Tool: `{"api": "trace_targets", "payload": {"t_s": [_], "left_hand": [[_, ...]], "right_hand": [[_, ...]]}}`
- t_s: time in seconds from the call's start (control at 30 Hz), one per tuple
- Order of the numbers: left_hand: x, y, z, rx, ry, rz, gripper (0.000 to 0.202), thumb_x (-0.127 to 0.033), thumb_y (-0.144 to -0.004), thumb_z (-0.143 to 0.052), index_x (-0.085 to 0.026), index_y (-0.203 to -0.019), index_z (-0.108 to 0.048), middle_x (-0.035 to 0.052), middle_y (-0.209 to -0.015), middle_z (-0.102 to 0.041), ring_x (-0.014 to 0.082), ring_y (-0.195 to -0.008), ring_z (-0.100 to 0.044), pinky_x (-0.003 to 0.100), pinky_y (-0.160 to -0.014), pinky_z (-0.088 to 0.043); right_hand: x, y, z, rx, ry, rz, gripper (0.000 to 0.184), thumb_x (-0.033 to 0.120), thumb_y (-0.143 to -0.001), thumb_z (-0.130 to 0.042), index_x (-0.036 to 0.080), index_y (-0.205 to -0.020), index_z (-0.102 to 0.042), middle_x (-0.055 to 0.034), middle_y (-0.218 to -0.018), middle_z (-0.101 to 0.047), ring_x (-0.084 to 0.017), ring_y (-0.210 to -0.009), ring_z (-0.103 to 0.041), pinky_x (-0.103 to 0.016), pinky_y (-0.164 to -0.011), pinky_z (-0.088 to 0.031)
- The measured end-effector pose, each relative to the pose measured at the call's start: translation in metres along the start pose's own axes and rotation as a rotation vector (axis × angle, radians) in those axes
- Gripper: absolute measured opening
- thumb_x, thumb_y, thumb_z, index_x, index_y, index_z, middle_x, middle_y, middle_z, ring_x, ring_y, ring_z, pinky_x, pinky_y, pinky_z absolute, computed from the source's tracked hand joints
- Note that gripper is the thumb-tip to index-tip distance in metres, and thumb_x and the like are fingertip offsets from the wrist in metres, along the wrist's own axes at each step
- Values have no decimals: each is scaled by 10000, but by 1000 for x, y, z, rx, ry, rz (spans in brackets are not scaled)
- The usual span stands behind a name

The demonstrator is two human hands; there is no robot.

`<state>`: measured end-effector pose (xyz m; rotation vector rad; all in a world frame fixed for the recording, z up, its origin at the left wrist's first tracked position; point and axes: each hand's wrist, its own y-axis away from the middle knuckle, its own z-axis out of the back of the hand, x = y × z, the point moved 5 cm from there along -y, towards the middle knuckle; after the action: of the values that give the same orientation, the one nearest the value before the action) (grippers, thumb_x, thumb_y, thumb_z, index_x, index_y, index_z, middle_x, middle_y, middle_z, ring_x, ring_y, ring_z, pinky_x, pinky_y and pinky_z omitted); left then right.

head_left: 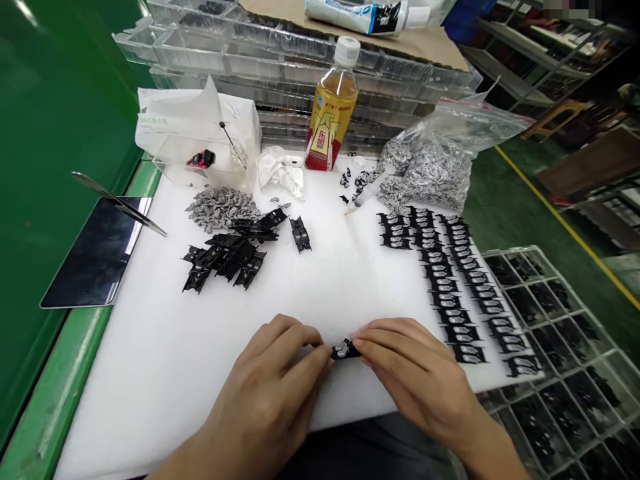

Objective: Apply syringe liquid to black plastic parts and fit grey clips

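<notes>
My left hand and my right hand pinch a small black plastic part from either side, just above the near edge of a white foam sheet. A silver metal clip shows on that part, and my fingertips hide its ends. Finished-looking black parts with silver clips lie in neat rows to my right. Bare black parts lie heaped to the left, beside a pile of grey metal clips. One black part lies apart from the heap.
A syringe lies on the foam near a clip-filled plastic bag. Behind stand a drink bottle and stacked clear trays. Tweezers rest on a dark tablet at left. A compartment tray sits at right.
</notes>
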<state>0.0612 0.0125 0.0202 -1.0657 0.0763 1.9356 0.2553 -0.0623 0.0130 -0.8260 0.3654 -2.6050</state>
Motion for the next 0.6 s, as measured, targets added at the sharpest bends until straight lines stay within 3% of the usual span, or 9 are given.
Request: {"api": "trace_targets", "payload": {"t_s": [0.3,0.43,0.6], "left_hand": [[1,-1,-3,20,-17,-12,315,20,-993,-537,-148,-1228,-663,92,-1099,-664,207,-959,-526,369,-832,-477],[2,-1,-3,21,-1,-9,262,2,-996,-556,-161,-1163,-674,84,-1090,-669,203,-959,-546,362,-831,-482],[1,-4,1,0,-54,-42,178,-99,-998,-613,-195,-1138,-671,65,-1091,-664,176,-943,-612,303,-817,-537]], "right_hand": [[1,-3,1,-32,-7,18,462,-26,-918,-691,137,-1350,-670,-99,-1198,-771,-219,-1167,-654,-409,-993,-578],[5,-6,1,-30,-37,1,438,-23,-933,-675,132,-1342,-664,-87,-1205,-767,-203,-1174,-633,-390,-1023,-550],[4,-15,20,50,22,-52,345,61,-978,-647,175,-1304,-654,-48,-1149,-771,-197,-1089,-656,-410,-1001,-516]]}}
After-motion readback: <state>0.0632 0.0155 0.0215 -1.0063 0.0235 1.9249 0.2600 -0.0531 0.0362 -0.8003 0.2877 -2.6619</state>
